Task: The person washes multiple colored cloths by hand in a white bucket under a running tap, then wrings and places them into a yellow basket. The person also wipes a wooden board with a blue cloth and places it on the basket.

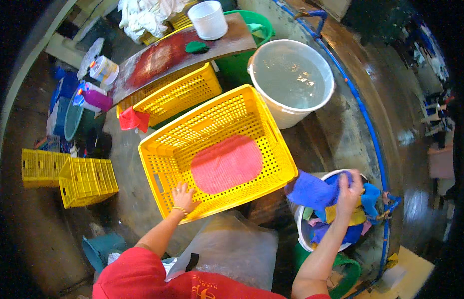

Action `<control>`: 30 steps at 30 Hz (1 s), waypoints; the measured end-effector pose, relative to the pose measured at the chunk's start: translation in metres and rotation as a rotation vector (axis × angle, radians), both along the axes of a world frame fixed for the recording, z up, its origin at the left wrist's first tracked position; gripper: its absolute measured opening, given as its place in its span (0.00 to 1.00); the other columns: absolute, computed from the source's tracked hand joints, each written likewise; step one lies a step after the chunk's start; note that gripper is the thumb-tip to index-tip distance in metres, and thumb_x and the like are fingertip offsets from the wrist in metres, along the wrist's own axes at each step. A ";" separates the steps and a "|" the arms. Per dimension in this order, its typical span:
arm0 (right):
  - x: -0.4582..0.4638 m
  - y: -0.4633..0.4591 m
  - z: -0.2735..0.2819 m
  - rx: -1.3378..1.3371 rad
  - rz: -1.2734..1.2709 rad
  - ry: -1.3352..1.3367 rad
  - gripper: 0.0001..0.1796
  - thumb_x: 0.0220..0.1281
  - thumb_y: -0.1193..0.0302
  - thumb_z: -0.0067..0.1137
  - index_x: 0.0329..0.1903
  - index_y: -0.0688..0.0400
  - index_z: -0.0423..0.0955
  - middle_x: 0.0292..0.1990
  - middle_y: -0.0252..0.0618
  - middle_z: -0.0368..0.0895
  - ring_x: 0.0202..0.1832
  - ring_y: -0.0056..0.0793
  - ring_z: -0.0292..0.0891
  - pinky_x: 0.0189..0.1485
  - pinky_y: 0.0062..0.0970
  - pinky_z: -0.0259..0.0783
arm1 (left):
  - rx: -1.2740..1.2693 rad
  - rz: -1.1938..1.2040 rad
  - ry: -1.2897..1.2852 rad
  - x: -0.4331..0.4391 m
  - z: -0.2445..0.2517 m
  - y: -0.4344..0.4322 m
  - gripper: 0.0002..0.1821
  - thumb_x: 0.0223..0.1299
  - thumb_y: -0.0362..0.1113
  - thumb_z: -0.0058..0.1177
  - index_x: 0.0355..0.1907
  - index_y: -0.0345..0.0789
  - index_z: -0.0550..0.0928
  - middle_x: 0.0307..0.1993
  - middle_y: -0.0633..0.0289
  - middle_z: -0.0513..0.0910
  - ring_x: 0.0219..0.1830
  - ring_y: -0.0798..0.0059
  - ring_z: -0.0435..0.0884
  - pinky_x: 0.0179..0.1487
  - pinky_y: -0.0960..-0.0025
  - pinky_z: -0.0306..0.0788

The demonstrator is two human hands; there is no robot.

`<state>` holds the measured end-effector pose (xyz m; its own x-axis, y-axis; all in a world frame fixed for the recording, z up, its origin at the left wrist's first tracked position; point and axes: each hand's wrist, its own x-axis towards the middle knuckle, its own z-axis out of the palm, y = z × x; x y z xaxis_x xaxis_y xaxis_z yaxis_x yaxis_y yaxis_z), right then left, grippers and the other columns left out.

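Observation:
My left hand (184, 198) reaches into a yellow perforated plastic crate (202, 127), fingers spread and holding nothing. Whether it touches the crate's bottom, I cannot tell. Flat on that bottom lies a pink-red textured cloth (228, 164) with rounded ends. To the right, my right hand (349, 188) grips a violet-blue cloth (312, 190), which hangs out to the left beside the crate's corner. Below this hand stands a white bucket (301, 228) heaped with blue, yellow, green and pink cloths, partly hidden by my forearm.
A white bucket of water (293, 82) stands beyond the crate's right corner. Behind is a wooden plank (164, 59) bearing a white tub (208, 20) and a green cloth (196, 47). A second yellow crate (175, 99) sits under it. A blue pipe (361, 101) runs along the right.

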<state>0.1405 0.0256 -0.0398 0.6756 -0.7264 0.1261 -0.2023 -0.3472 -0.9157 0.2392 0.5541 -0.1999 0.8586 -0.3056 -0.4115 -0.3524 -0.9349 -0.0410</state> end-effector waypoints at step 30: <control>0.041 0.380 -0.216 0.223 1.377 0.570 0.19 0.64 0.61 0.59 0.54 0.56 0.78 0.41 0.54 0.85 0.44 0.52 0.83 0.48 0.45 0.76 | -0.237 0.224 -0.798 0.245 0.024 0.193 0.37 0.43 0.28 0.65 0.62 0.41 0.74 0.71 0.46 0.63 0.71 0.46 0.63 0.72 0.54 0.60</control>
